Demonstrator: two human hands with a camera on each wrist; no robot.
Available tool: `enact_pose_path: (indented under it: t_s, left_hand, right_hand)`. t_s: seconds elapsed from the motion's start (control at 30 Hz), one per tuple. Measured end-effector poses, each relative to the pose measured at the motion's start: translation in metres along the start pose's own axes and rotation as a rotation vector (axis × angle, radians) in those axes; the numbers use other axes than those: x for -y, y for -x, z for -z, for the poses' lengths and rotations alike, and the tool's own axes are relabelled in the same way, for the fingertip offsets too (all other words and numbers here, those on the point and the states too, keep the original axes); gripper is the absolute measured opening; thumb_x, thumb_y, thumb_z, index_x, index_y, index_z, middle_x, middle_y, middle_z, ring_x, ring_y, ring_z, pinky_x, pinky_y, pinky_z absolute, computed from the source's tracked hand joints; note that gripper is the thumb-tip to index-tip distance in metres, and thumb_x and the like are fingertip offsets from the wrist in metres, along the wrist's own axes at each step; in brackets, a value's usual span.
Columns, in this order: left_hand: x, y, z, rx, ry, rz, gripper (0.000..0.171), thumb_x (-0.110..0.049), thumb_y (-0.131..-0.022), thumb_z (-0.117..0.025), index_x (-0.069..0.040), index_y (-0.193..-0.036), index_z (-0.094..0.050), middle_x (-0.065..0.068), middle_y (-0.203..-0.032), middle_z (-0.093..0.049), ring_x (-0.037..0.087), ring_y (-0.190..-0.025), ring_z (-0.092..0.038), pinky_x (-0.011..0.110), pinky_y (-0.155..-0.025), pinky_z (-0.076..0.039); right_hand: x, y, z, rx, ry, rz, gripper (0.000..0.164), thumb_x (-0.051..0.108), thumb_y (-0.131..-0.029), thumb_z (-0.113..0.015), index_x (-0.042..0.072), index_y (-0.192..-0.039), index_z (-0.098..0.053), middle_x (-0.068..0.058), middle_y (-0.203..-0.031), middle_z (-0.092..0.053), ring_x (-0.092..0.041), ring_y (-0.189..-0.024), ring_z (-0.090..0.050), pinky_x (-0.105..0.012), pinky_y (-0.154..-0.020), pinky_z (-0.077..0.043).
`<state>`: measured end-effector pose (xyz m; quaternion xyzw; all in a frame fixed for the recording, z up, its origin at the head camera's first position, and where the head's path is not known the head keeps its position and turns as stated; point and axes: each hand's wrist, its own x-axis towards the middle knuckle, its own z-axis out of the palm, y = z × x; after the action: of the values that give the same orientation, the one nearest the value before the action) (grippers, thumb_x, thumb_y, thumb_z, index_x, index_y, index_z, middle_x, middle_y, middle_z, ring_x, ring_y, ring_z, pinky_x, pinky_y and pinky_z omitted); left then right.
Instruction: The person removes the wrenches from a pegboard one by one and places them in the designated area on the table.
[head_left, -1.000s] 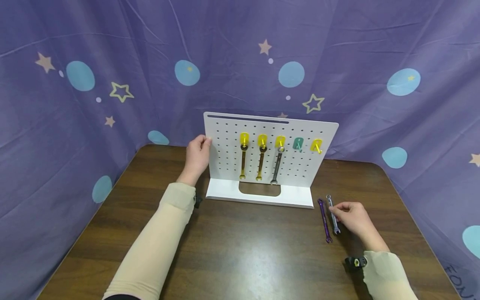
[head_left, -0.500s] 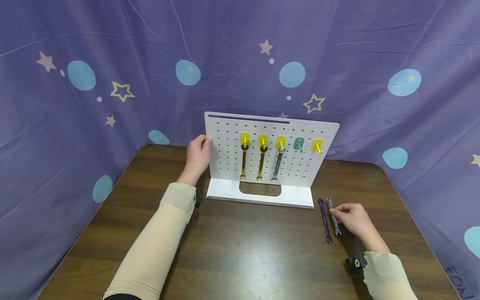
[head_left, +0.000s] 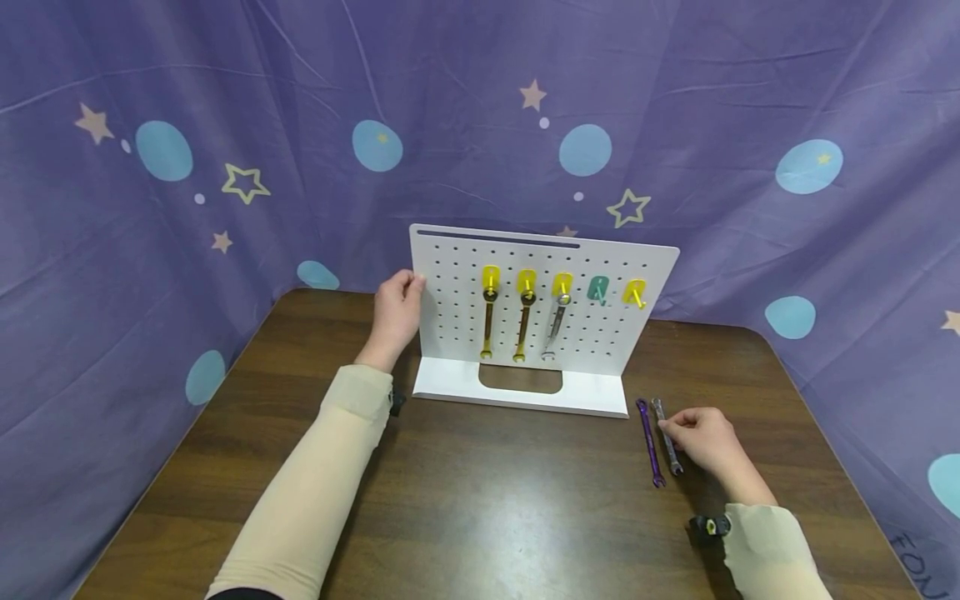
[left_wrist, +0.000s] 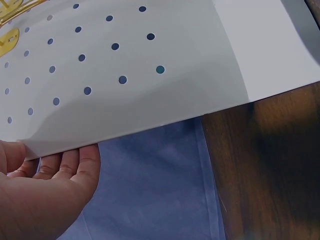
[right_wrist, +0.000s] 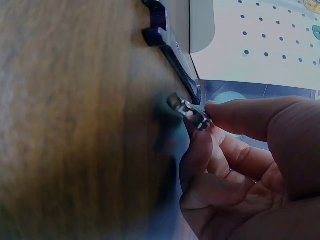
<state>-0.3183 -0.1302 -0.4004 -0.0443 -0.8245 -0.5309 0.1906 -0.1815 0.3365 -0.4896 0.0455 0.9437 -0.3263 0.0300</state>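
Note:
My left hand (head_left: 396, 312) grips the left edge of a white pegboard (head_left: 453, 317), thumb in front and fingers behind, as the left wrist view shows. On the right of the table, my right hand (head_left: 701, 433) pinches a silver combination wrench (head_left: 670, 450) between thumb and fingers. In the right wrist view the end of that wrench (right_wrist: 190, 112) points toward the camera, above the tabletop. Beside it on the left lies a purple wrench (head_left: 649, 442). From the board's hooks hang two gold wrenches, one leftmost (head_left: 487, 329), and a silver wrench (head_left: 557, 325).
A green hook (head_left: 597, 289) and a yellow hook (head_left: 634, 292) at the board's right bear nothing. The board's white foot (head_left: 450, 383) rests on the brown wooden table (head_left: 480, 500). Behind stands a purple curtain (head_left: 465, 108) with stars and blue dots.
The pinched silver wrench has shifted slightly toward me with my right hand. The lower end of the hanging silver wrench has moved slightly up and looks brighter. My left hand keeps its grip.

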Motion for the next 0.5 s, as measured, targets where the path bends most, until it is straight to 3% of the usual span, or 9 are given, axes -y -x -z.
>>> enact_pose_path:
  t_s: [0.5]
  left_hand:
    - [-0.0007,0.001,0.0004,0.001,0.002,0.003,0.028,-0.018,-0.109,-0.052,0.006,-0.102,-0.065,0.015,-0.083,-0.057,0.024,-0.075,-0.049,0.035,-0.064,-0.041]
  right_hand:
    - [0.0041,0.0033,0.0003,0.006,-0.008,0.012,0.024,0.018,-0.096,-0.069,-0.002,-0.085,-0.073,-0.001,-0.071,-0.066,-0.017,-0.065,-0.057,-0.036,-0.059,-0.045]
